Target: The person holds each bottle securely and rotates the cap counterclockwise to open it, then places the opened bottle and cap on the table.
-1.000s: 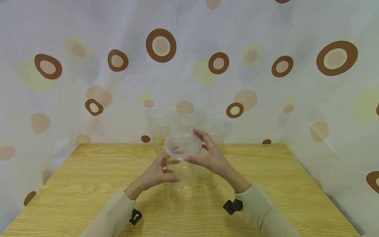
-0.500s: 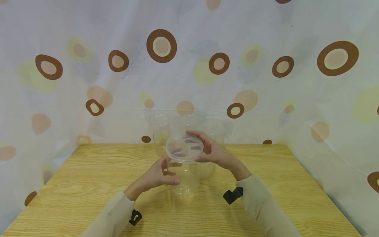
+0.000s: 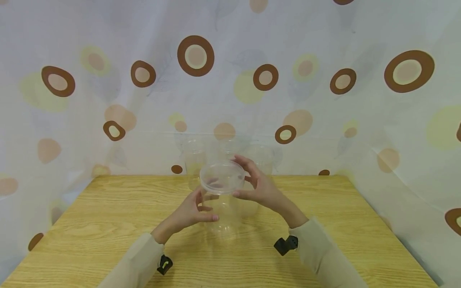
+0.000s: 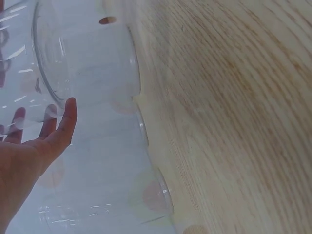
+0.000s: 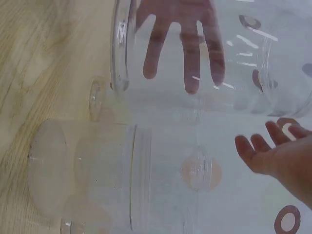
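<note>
A clear plastic jar [image 3: 225,212] stands roughly upright in front of me, a round clear lid [image 3: 222,178] on its top. My left hand [image 3: 189,210] grips the side of the jar, thumb across the front and fingers behind; the fingers [image 5: 191,63] show through the clear wall in the right wrist view. My right hand [image 3: 264,190] curves round the right side of the lid, thumb at the near rim and fingers at the far rim. The lower fingers stay apart from the jar wall in the right wrist view. Whether the base touches the table cannot be told.
Several other clear jars stand close behind, such as a left one [image 3: 195,164] and a right one [image 3: 262,158]. They blend into the patterned backdrop cloth [image 3: 223,80]. Wood-grain table [image 3: 144,204] lies beneath. Small black devices [image 3: 286,245] sit at both sleeves.
My right hand turned inward over the lid half a second ago and has since swung back outward round the rim. The jar has shifted slightly away and back. My left hand keeps its grip.
</note>
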`<state>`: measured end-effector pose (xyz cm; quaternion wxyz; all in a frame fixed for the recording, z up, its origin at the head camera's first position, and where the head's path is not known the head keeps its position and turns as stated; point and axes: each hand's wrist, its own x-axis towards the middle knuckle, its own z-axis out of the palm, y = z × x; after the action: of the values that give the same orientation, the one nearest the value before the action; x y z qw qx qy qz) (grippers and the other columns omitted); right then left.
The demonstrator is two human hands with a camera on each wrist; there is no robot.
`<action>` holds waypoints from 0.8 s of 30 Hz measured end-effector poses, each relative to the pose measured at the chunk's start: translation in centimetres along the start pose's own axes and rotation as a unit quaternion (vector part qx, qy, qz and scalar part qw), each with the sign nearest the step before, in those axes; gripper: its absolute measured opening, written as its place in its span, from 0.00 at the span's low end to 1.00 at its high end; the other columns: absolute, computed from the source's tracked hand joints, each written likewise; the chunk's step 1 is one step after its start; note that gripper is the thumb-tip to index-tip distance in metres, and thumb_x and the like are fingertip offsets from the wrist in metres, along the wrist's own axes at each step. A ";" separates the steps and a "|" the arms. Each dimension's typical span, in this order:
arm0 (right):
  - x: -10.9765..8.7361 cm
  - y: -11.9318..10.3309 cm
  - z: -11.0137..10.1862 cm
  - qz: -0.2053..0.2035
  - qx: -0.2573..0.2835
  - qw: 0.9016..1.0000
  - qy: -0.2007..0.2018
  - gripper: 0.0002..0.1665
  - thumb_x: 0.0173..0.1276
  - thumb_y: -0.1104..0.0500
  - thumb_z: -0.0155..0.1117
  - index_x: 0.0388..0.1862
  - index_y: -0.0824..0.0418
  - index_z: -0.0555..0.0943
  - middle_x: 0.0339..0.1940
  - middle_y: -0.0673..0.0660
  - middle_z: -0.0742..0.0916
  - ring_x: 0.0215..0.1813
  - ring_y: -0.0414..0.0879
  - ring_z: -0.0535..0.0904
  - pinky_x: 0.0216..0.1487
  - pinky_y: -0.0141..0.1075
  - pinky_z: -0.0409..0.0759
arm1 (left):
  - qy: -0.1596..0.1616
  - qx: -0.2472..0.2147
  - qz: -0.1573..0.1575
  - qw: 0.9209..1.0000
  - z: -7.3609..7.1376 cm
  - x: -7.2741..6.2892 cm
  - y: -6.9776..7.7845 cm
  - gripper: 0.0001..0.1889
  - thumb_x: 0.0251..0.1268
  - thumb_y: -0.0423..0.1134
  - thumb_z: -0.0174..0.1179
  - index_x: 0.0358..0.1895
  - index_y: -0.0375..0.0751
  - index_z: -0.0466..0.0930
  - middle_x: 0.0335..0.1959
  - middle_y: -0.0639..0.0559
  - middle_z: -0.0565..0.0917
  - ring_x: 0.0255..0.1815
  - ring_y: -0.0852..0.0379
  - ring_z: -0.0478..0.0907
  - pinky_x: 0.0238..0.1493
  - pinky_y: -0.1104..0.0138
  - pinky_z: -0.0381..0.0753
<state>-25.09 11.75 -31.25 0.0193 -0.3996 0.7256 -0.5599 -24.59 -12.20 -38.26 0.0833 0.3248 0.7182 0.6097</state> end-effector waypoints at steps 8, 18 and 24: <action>-0.5 -0.4 1.6 0.038 -0.041 0.994 0.093 0.52 0.52 0.52 0.72 0.70 0.58 0.53 0.67 0.58 0.66 0.68 0.52 0.60 0.64 0.52 0.61 | 0.014 0.005 -0.005 1.000 0.3 -0.1 0.3 0.48 0.48 0.37 0.69 0.70 0.58 0.48 0.70 0.49 0.56 0.66 0.35 0.59 0.57 0.45 0.69; 0.1 0.0 1.2 0.024 -0.027 0.998 0.052 0.47 0.53 0.53 0.71 0.68 0.59 0.57 0.65 0.57 0.69 0.65 0.54 0.64 0.65 0.56 0.60 | 0.009 0.009 0.000 1.000 0.3 -0.3 0.2 0.47 0.49 0.36 0.69 0.70 0.56 0.49 0.69 0.49 0.58 0.65 0.38 0.62 0.56 0.48 0.71; 0.7 0.7 -0.8 0.017 0.067 0.995 -0.078 0.46 0.59 0.55 0.66 0.71 0.57 0.53 0.68 0.59 0.63 0.66 0.57 0.60 0.61 0.48 0.68 | -0.013 0.000 0.004 1.000 0.1 -0.4 0.2 0.47 0.48 0.38 0.70 0.70 0.52 0.49 0.69 0.47 0.56 0.64 0.36 0.62 0.55 0.48 0.72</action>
<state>-26.30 12.00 -31.24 0.1121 -0.4270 0.6897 -0.5740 -24.12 -12.32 -38.28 0.0898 0.3356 0.7154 0.6062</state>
